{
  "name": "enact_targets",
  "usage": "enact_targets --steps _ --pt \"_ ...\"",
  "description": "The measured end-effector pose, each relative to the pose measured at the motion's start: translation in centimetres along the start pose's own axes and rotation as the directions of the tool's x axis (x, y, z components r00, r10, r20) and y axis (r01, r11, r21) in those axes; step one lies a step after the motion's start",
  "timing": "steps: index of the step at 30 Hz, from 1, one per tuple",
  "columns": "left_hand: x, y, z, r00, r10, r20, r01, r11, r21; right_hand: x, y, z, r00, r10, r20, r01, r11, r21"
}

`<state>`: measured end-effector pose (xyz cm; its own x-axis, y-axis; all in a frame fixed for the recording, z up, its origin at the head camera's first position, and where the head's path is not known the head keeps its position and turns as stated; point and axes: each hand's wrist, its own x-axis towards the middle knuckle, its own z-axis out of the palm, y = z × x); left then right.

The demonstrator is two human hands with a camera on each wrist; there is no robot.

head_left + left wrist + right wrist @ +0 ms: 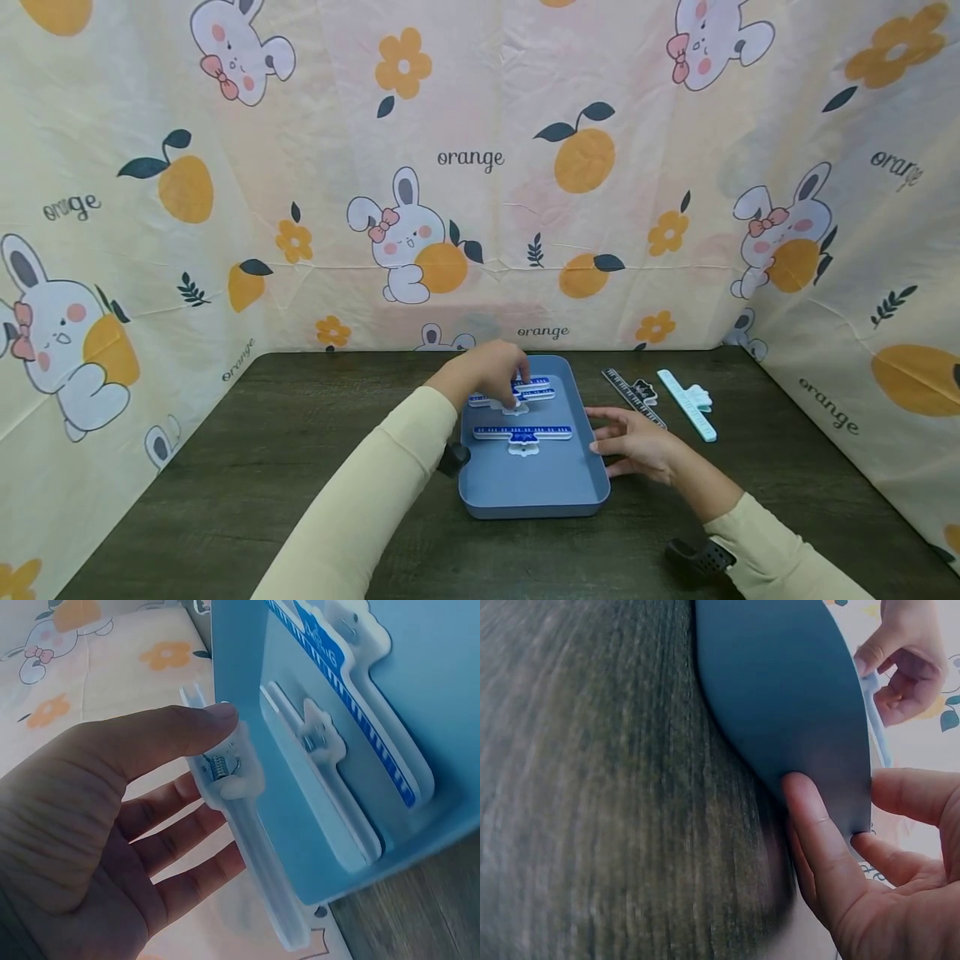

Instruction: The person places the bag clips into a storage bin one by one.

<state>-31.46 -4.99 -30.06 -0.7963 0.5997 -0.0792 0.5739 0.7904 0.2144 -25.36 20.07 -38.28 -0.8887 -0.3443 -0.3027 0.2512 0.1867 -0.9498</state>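
My left hand [491, 371] reaches over the far part of a blue tray [525, 483]. In the left wrist view its thumb and fingers pinch a whitish ruler clip [255, 832] with a metal spring at its middle. Inside the tray lies a blue-and-white ruler clip [522, 433], marked along its edge; a smaller-looking pale clip [322, 757] shows beside the held one. My right hand [637, 446] holds the tray's right side, with some fingertips [804, 791] against the outer wall and others at the rim.
On the dark wooden table [300, 492], right of the tray, lie a black-and-white ruler clip [626, 390] and a pale mint clip [686, 404]. A cloth [495, 217] printed with rabbits and oranges hangs behind the table and along its sides.
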Motion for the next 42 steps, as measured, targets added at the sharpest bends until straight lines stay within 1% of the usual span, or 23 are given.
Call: enact_targets --steps 7,18,21,24,29,34,39,42 --pt "1.3 0.3 0.6 1.000 -0.013 0.011 0.013 1.000 0.001 0.1 0.1 0.0 1.000 -0.003 0.001 0.003 1.000 0.002" --pt "3.1 0.0 1.8 0.998 -0.051 0.035 0.053 0.998 -0.034 0.1 0.0 0.0 1.000 -0.001 0.005 0.001 1.000 -0.001" --pt "3.4 0.0 2.0 0.996 -0.081 0.043 0.084 0.995 -0.056 0.0 0.0 0.0 1.000 -0.001 0.008 0.001 1.000 -0.002" --pt "3.5 0.1 2.1 0.991 -0.123 0.052 0.127 0.988 -0.090 0.0 -0.1 0.0 1.000 -0.004 0.008 0.004 1.000 -0.005" --pt "4.0 -0.2 2.3 0.985 -0.162 0.065 0.169 0.978 -0.123 -0.2 -0.1 -0.1 1.000 -0.005 -0.002 0.005 1.000 -0.011" --pt "4.3 -0.5 2.4 0.981 -0.180 0.067 0.188 0.972 -0.140 -0.2 -0.1 -0.1 1.000 -0.004 -0.004 0.004 1.000 -0.009" --pt "4.2 -0.6 2.7 0.978 -0.192 0.076 0.202 0.968 -0.150 -0.1 0.0 -0.1 1.000 -0.006 -0.002 0.006 1.000 -0.009" --pt "4.1 -0.7 2.8 0.977 -0.199 0.071 0.207 0.966 -0.152 -0.1 0.1 -0.1 1.000 -0.008 0.003 0.008 1.000 -0.008"
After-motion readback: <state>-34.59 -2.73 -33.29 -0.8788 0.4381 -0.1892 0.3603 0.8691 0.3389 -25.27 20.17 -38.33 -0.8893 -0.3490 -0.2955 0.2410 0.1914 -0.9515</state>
